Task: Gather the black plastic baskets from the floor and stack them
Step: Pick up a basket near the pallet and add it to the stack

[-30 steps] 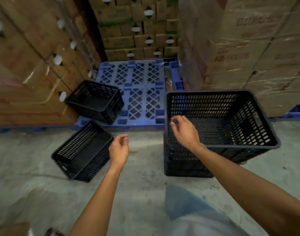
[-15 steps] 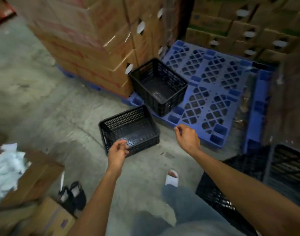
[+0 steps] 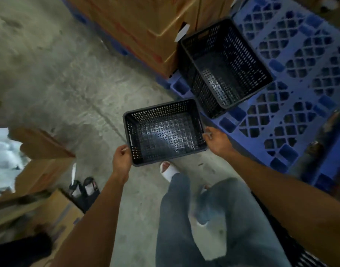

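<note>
Both hands reached the near basket [image 3: 165, 132] | left hand [image 3: 121, 160] — right hand [image 3: 216, 140] grip its rims | baskets: two — second basket [image 3: 223, 64] on pallet [image 3: 300, 93]

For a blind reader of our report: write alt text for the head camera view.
A person's left hand and right hand grip opposite ends of a black basket over a concrete floor. A second basket rests tilted on a blue pallet beside stacked cardboard boxes.
</note>
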